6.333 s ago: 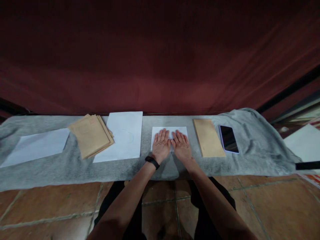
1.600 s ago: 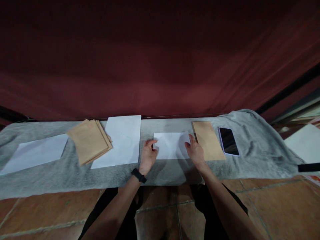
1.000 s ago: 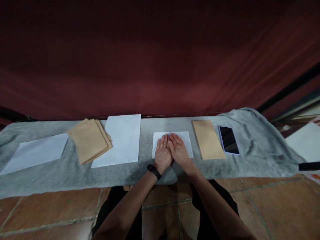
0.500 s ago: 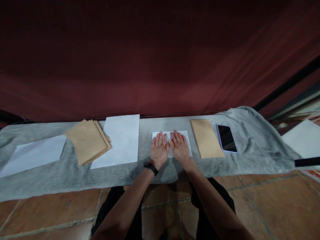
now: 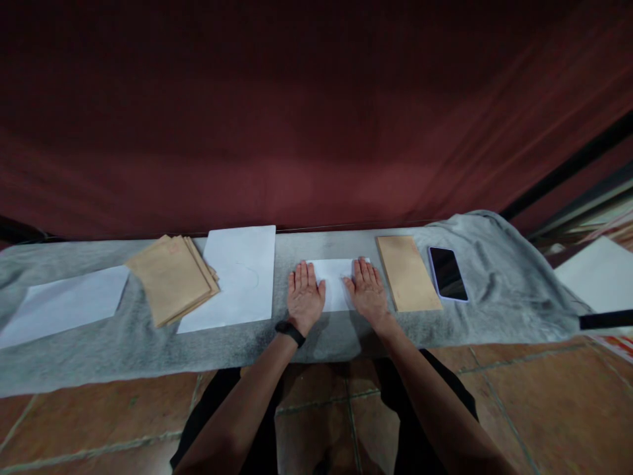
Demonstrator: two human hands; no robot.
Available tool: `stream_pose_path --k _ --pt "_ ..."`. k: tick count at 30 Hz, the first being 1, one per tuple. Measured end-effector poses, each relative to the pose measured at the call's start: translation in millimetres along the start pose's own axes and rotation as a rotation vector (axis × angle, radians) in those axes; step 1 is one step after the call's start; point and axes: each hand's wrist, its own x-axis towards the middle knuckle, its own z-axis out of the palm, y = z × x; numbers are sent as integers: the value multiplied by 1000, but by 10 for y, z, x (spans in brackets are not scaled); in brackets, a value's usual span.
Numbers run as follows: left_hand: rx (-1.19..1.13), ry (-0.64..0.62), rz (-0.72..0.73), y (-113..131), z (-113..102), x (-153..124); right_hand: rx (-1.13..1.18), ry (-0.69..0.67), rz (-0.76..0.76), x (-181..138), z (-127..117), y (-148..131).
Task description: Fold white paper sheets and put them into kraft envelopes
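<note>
In front of me a folded piece of white paper (image 5: 334, 284) lies flat on the grey cloth. My left hand (image 5: 304, 297) rests palm down over its left end, fingers stretched out; a black band circles that wrist. Over the right end lies my right hand (image 5: 366, 290), also flat with its fingers extended. Bare paper shows between the two hands. Close to the right hand is a stack of brown envelopes (image 5: 409, 274). Left of my left hand lie large white sheets (image 5: 240, 277).
A fanned pile of brown envelopes (image 5: 173, 280) overlaps the large sheets. Farther left is another white paper (image 5: 66, 303). A phone (image 5: 448, 274) in a pale purple case lies at the right. The grey cloth (image 5: 509, 290) is rumpled there. A dark red curtain (image 5: 306, 132) hangs behind.
My hands have slid apart along the folded paper, the left one leftward and the right one rightward, uncovering its middle. Both stay flat.
</note>
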Motion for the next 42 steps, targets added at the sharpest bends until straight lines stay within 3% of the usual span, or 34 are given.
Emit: stream_pose_path --k 3,8,11,25,32,42 --pt "5 37 1 42 -34 -18 5 -18 10 0 -23 7" --pt "-92 -23 275 308 -46 -87 47 -47 20 -1 -37 -5" --pt "-115 -71 347 437 0 -106 53 -56 12 -8 -44 0" --pt "-70 -75 340 438 71 -90 51 -56 43 -97 -137 39" --pt "-49 -106 357 443 34 -98 139 -135 -126 -163 -224 -141" --pt "-113 -60 364 401 31 -249 69 -149 -130 -198 -207 -13"
